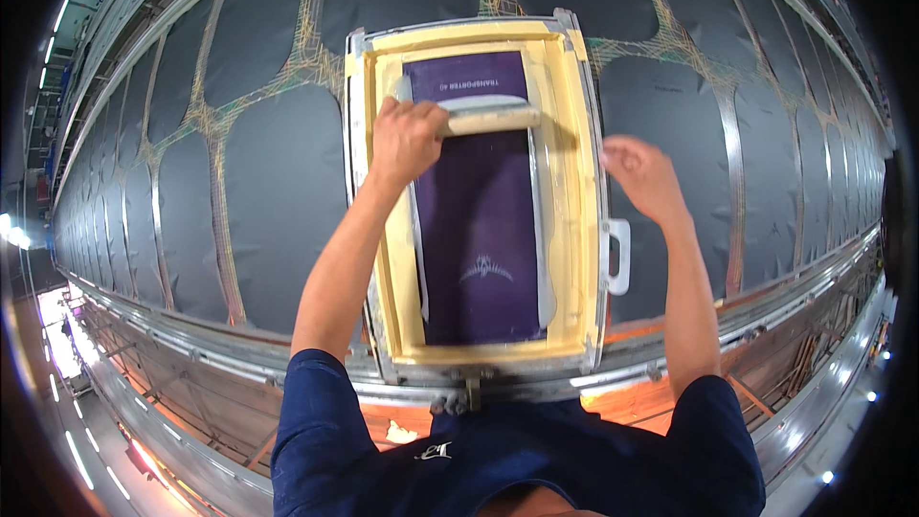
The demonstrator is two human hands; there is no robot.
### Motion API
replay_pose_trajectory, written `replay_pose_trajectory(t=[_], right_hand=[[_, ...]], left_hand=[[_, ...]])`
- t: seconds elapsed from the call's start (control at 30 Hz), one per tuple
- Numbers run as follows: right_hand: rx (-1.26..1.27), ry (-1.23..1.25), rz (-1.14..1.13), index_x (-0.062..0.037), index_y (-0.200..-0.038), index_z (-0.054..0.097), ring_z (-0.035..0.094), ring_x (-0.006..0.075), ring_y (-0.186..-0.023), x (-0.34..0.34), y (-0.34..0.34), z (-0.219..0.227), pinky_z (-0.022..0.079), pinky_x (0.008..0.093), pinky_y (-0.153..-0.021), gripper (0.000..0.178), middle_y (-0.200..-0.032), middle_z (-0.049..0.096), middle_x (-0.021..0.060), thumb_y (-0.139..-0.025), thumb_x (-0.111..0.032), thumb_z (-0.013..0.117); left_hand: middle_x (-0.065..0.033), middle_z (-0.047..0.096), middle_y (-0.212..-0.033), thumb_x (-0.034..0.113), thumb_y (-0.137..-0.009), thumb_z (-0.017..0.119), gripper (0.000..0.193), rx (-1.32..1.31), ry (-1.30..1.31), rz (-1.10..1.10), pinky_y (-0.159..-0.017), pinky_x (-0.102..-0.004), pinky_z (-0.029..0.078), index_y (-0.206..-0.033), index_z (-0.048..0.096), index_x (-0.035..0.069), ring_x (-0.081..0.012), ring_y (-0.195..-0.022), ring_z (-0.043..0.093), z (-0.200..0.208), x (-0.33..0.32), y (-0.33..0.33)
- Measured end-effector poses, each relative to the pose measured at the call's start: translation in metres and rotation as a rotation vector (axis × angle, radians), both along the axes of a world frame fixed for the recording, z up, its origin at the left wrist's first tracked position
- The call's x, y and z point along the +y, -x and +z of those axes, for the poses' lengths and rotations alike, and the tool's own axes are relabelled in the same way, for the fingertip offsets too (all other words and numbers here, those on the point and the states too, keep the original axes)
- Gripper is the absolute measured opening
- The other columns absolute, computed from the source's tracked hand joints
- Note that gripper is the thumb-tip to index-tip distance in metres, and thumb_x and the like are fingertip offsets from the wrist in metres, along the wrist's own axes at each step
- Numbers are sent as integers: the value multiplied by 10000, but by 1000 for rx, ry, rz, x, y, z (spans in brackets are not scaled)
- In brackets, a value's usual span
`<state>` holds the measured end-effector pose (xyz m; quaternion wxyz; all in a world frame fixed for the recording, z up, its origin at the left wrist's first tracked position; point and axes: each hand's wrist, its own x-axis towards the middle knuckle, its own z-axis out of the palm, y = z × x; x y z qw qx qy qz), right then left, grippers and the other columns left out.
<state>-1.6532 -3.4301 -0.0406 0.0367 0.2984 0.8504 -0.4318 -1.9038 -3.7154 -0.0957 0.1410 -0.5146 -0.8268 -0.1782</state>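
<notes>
one squeegee (493, 116) is gripped by the closed left hand (407, 139) near the far end of one purple mesh (479, 230) inside one taped screen frame (572, 230). the right hand (639, 175) is blurred beside the frame's edge; its grip cannot be told.

Screen channel open below the squeegee

The squeegee (493, 116) bars the frame's (572, 230) top; purple mesh (479, 239) beneath lies free, walled by taped sides.

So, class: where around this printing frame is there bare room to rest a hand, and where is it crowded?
Bare dark panels lie left of the screen frame and beyond the right hand. It is crowded inside the frame, where the left hand holds the squeegee on the purple mesh.
</notes>
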Motion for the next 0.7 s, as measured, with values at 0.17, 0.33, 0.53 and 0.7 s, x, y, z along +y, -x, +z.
replay_pose_trajectory(t=[0.17, 0.33, 0.53, 0.7], right_hand=[[342, -334, 436, -83, -1281, 669, 642, 295, -1159, 16, 148, 22, 495, 388, -1002, 560, -1215, 692, 162, -835, -395, 801], [0, -509, 676, -78, -1138, 716, 688, 343, -986, 22, 261, 3, 539, 412, -869, 473, -1002, 729, 184, -788, -381, 814], [-25, -441, 693, -31, -982, 756, 727, 354, -830, 31, 288, -14, 562, 428, -750, 449, -856, 738, 202, -721, -381, 862], [-1, -465, 660, -82, -926, 756, 725, 298, -721, 8, 256, -18, 561, 412, -713, 374, -691, 713, 122, -736, -395, 834]], left_hand=[[-77, 684, -687, 162, -712, 814, 135, -194, 70, 13, -722, -434, 506, -770, 705, 107, -314, -690, 675, 25, 55, 68], [-146, 739, -788, 314, -652, 906, 470, -370, 319, 104, -721, -427, 560, -1064, 794, 117, -333, -755, 724, 42, 88, 126], [-108, 767, -858, 370, -632, 894, 485, -480, 407, 114, -800, -425, 572, -1057, 796, 156, -315, -840, 733, 32, 101, 147], [-133, 765, -876, 357, -631, 898, 506, -416, 370, 86, -786, -410, 565, -1069, 790, 129, -328, -837, 731, 31, 81, 118]])
